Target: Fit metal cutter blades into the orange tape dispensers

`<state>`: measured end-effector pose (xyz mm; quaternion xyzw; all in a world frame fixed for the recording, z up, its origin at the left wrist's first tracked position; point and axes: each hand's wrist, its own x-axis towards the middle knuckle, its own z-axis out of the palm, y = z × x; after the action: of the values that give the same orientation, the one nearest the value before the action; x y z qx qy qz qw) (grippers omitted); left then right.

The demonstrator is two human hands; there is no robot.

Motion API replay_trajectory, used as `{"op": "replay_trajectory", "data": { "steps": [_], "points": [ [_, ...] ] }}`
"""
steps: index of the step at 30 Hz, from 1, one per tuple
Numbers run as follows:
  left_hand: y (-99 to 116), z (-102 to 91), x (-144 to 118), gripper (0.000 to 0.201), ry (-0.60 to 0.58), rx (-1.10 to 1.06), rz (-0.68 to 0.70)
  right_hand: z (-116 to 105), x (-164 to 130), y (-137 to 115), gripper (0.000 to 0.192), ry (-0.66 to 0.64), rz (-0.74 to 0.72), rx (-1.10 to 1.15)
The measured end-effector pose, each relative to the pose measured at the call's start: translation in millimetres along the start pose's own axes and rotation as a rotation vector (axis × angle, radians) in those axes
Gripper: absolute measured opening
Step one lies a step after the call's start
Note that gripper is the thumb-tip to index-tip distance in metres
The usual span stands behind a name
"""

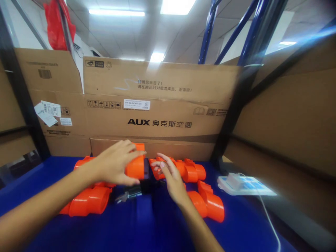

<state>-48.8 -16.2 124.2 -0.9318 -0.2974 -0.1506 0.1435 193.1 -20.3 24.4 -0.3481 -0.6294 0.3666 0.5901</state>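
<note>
Head view, near to far. Both bare forearms come in from 6 and 7 o'clock over a blue surface [147, 227]. Left hand [115, 164] lies over the top of an orange plastic pipe fitting [135, 167], fingers curled round its body, grip clamped on it, at about centre frame. A black part [146, 169] sits against the right end of that fitting; cannot tell what it is. Right hand [172, 178] is just at 3 o'clock of it, fingers half spread and pointing toward the black end, fingertips close to it or touching, too blurred to tell; grip apart, holding nothing.

Below the left hand, at 8 o'clock, an orange elbow fitting [90, 201] lies on the surface with its open mouth facing right. A small dark metal piece [128, 194] lies between the hands, near the surface, blurred. At 4 o'clock of the right hand, two more orange elbows [212, 204] lie touching each other. Behind the right hand's fingers, a row of orange fittings [190, 169] lies at 2 o'clock.

Further right, at 3 o'clock, a white and blue flat device [244, 185] with a white cable [267, 213] trailing toward 5 o'clock.

Far side: an AUX cardboard carton [157, 105] fills 12 o'clock, more cartons on both sides, blue rack posts [210, 28] above, a red bag [56, 24] at 11 o'clock.
</note>
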Motion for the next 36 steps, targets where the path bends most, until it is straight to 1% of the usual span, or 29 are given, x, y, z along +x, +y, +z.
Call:
{"op": "replay_trajectory", "data": {
  "steps": [2,4,6,8,10,11,12,14,15,16,17,19,21,23,25,27,29,30,32,34,35,36],
  "points": [
    [33.9,9.4,1.2,0.082,0.011,-0.059,0.106,3.2,-0.6,3.1,0.052,-0.039,0.118,0.194],
    [59.7,19.5,2.2,0.080,0.028,-0.146,0.171,5.0,-1.1,5.4,0.055,-0.068,0.214,0.318],
    [73.9,24.3,3.3,0.080,0.049,-0.260,0.184,4.9,-0.7,6.2,0.049,-0.069,0.270,0.369],
    [74.7,22.2,4.8,0.085,0.061,-0.353,0.192,2.9,0.7,5.3,0.042,-0.022,0.274,0.376],
    [62.4,18.1,6.3,0.091,0.061,-0.392,0.173,-0.6,2.9,2.6,0.038,0.058,0.253,0.368],
    [52.0,17.9,6.7,0.092,0.061,-0.385,0.124,-2.6,4.0,0.7,0.038,0.098,0.241,0.365],
    [39.5,20.0,6.6,0.090,0.065,-0.372,0.046,-4.7,5.0,-1.2,0.039,0.134,0.230,0.363],
    [10.9,33.4,4.4,0.076,0.040,-0.309,-0.184,-8.0,6.3,-4.4,0.041,0.183,0.217,0.365],
    [-3.4,44.4,2.1,0.073,-0.010,-0.259,-0.261,-9.0,6.7,-5.3,0.042,0.197,0.212,0.367],
    [-16.8,57.1,-0.9,0.072,-0.075,-0.205,-0.295,-9.5,6.9,-5.6,0.042,0.204,0.209,0.370],
    [-28.8,70.7,-4.6,0.071,-0.143,-0.156,-0.301,-9.5,7.0,-5.3,0.042,0.202,0.210,0.377],
    [-47.3,95.5,-12.9,0.067,-0.240,-0.082,-0.305,-8.4,7.1,-3.0,0.042,0.179,0.224,0.396],
    [-59.2,111.7,-20.9,0.065,-0.288,-0.066,-0.319,-7.1,7.4,0.6,0.041,0.149,0.238,0.412],
    [-65.8,116.8,-26.4,0.064,-0.301,-0.070,-0.328,-6.3,7.8,3.9,0.042,0.129,0.242,0.414],
    [-67.0,112.8,-28.0,0.065,-0.286,-0.076,-0.327,-5.5,8.0,5.9,0.044,0.122,0.240,0.397],
    [-60.4,103.8,-24.4,0.068,-0.226,-0.122,-0.335,-3.9,8.0,6.6,0.044,0.123,0.237,0.367],
    [-43.1,94.3,-15.4,0.068,-0.116,-0.284,-0.360,-0.5,7.7,6.0,0.044,0.115,0.235,0.334],
    [-30.4,90.6,-9.1,0.065,-0.044,-0.426,-0.387,2.0,7.4,5.6,0.044,0.104,0.230,0.320],
    [0.4,87.1,5.3,0.057,0.104,-0.823,-0.433,8.3,6.5,5.0,0.043,0.073,0.208,0.295],
    [32.1,89.6,19.4,0.052,0.178,-1.229,-0.421,14.6,5.3,5.7,0.041,0.054,0.171,0.274],
    [45.5,92.9,25.2,0.051,0.212,-1.398,-0.410,17.0,4.7,6.8,0.039,0.056,0.146,0.254],
    [56.0,97.1,29.5,0.048,0.271,-1.542,-0.433,18.6,4.0,8.3,0.037,0.063,0.119,0.218]
  ]
}}
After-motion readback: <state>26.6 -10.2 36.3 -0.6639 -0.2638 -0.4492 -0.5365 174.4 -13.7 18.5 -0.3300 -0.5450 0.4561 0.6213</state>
